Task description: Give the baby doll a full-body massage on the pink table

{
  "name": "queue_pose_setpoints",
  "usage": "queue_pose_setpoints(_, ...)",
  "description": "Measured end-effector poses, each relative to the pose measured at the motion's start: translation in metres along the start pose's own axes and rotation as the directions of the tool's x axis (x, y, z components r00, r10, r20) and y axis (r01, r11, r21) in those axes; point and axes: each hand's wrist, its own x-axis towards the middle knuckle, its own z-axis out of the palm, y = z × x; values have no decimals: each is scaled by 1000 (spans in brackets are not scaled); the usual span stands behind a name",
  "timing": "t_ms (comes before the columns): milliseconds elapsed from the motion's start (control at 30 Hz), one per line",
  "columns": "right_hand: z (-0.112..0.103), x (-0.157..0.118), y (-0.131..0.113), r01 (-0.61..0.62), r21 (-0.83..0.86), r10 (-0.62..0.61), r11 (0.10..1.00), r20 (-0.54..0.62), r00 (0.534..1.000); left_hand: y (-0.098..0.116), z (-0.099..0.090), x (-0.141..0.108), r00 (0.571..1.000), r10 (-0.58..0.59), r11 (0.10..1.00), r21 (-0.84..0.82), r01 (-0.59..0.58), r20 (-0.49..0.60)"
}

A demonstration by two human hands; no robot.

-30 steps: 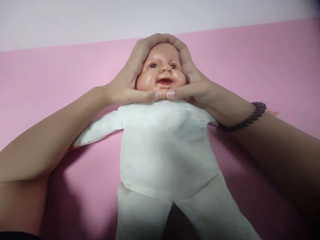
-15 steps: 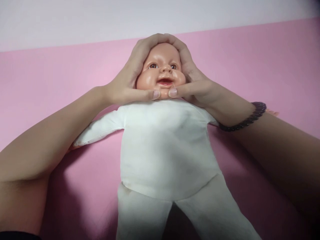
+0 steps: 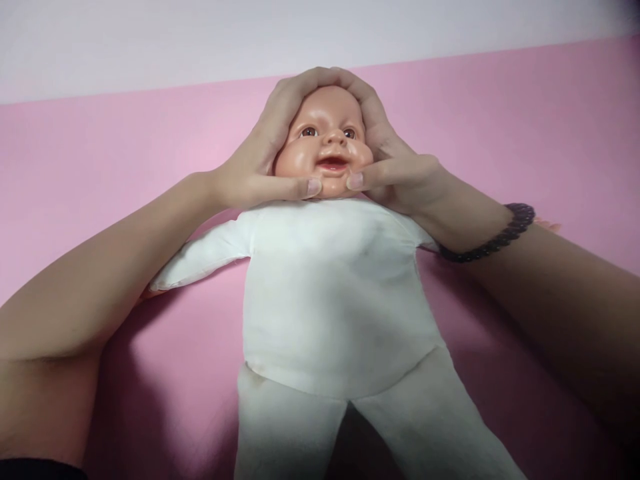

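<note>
A baby doll lies face up, with a hard plastic head (image 3: 330, 120) and a soft white cloth body (image 3: 335, 293). My left hand (image 3: 265, 147) wraps round the left side of the head, its thumb on the chin. On the other side, my right hand (image 3: 395, 147) cups the head, its thumb beside the mouth and chin. The fingers of both hands meet over the top of the head. The doll's mouth is open. Its hands are mostly hidden by my forearms.
Beneath the doll is a pink surface (image 3: 150, 140), with a white area (image 3: 200, 40) beyond its far edge. A dark beaded bracelet (image 3: 495, 240) is on my right wrist. The doll's legs run out of view at the bottom.
My right thumb has shifted a little to the right, away from my left thumb, widening the gap over the chin. The doll's head sits very slightly further right.
</note>
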Motion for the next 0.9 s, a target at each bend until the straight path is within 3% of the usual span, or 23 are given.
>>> queue_pose_setpoints(167, 0, -1, -1, -14, -13, 14, 1000, 8, 1000, 1, 1, -2, 999, 40, 999, -33, -41, -11)
queue_pose_setpoints(333, 3, -7, 3, -74, -25, 73, 997, -43, 996, 10, -2, -7, 999, -45, 995, 83, 47, -19)
queue_pose_setpoints(500, 2, -16, 8, -74, -74, 68, 995, -72, 995, 27, -6, -8, 960, -278, 957, 99, 274, 31)
queue_pose_setpoints(700, 3, -20, 5, -97, -115, 91, 989, -55, 994, 44, -9, -14, 941, -332, 938, 129, 322, 66)
queue_pose_setpoints(800, 5, -25, 5, -101, -207, 80, 973, -104, 991, 56, -9, -20, 910, -410, 904, 155, 398, 59)
queue_pose_setpoints(900, 9, -42, -1, -112, -413, 51, 904, -156, 986, 72, -9, -22, 878, -477, 869, 176, 463, 46)
